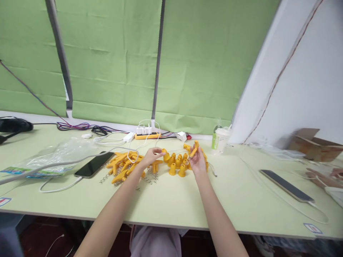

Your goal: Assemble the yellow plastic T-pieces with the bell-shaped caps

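On the pale worktop (171,203), the person's left hand (153,157) reaches to a tilted yellow cap (166,156), at the left edge of a group of similar caps; its grip pinches the cap between thumb and fingers. The right hand (197,161), just right of the group, is turned partly palm up, and its grip is closed on a yellow-handled corkscrew (194,150), tilted with its handle uppermost. Other yellow pieces (205,160) show partly hidden behind this hand.

Between the hands, the standing caps (177,165) cluster closely, two of them nearest the person. Left of them, a pile of yellow corkscrews (124,165) lies with metal spirals pointing various ways, partly behind the left forearm. A dark phone (94,165) lies just left of the pile, with a clear plastic bag (63,153) farther left.

On the far side stand a power strip (148,136) with white plugs and, to the right, a white lidded cup (222,138). Near the right end, another phone (286,185) lies beside another person's hand (318,178).
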Motion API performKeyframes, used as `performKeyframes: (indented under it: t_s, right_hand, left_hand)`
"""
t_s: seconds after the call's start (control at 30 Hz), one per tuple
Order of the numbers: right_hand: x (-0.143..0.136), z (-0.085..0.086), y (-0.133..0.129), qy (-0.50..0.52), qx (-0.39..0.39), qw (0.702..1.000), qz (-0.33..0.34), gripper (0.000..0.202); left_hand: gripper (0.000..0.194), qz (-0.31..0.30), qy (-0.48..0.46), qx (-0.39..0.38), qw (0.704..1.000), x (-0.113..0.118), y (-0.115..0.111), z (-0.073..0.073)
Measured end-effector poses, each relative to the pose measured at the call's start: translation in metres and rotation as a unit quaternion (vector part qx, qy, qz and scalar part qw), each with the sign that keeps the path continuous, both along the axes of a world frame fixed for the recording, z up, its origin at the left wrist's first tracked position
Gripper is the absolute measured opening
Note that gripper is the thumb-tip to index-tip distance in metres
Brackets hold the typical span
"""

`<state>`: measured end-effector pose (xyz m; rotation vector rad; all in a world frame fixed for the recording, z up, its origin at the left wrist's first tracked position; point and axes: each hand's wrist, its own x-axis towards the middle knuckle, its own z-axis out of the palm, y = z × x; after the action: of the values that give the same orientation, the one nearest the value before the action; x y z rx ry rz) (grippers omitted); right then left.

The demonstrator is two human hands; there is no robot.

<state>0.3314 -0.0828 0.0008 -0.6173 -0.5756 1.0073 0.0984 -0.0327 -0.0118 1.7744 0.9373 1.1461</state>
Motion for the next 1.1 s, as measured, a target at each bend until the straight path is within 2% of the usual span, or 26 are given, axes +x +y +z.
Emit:
performKeyframes:
  t_s: [0.07,0.1,0.17,0.27,0.33,0.43,0.53,0.63,0.73,0.87,1.1]
  right_hand:
    - [0.000,0.002,0.000,0.036,0.007,0.999,0.017,0.024]
    - [-0.001,0.005,0.000,0.049,0.009,0.998,0.032,0.022]
    - [-0.008,0.012,0.003,0.072,0.022,0.995,0.068,0.015]
    - [-0.028,0.022,0.012,0.103,0.045,0.989,0.092,0.013]
    - [-0.043,0.024,0.020,0.112,0.032,0.990,0.081,0.012]
    - [-0.058,0.017,0.031,0.095,-0.017,0.994,0.053,0.009]
    - [-0.060,0.007,0.036,0.050,-0.013,0.998,0.040,0.011]
    - [-0.057,0.003,0.035,-0.013,0.012,0.999,0.049,0.017]
    - [-0.055,0.003,0.031,-0.028,0.014,0.998,0.060,0.022]
    - [-0.052,0.002,0.028,-0.029,0.015,0.998,0.063,0.026]
    - [-0.048,0.000,0.026,-0.019,0.033,0.999,0.032,0.022]
  left_hand:
    - [0.040,0.018,-0.118,-0.085,0.989,-0.009,0.005,0.004]
    - [0.040,0.028,-0.173,-0.103,0.979,-0.014,0.008,0.005]
    - [0.039,0.036,-0.259,-0.099,0.960,-0.025,0.014,0.004]
    - [0.040,0.029,-0.303,-0.079,0.949,-0.036,0.022,-0.001]
    - [0.042,0.044,-0.283,-0.084,0.955,-0.039,0.023,-0.003]
    - [0.043,0.061,-0.177,-0.054,0.981,-0.038,0.020,-0.001]
    - [0.044,0.032,-0.087,-0.005,0.996,-0.031,0.015,0.004]
    - [0.047,0.010,-0.045,0.033,0.998,-0.024,0.012,0.006]
    - [0.048,0.041,-0.044,0.056,0.997,-0.019,0.016,0.002]
    - [0.041,0.080,-0.100,0.066,0.990,-0.018,0.025,-0.007]
    - [0.043,0.060,-0.128,0.052,0.989,-0.016,0.021,-0.009]
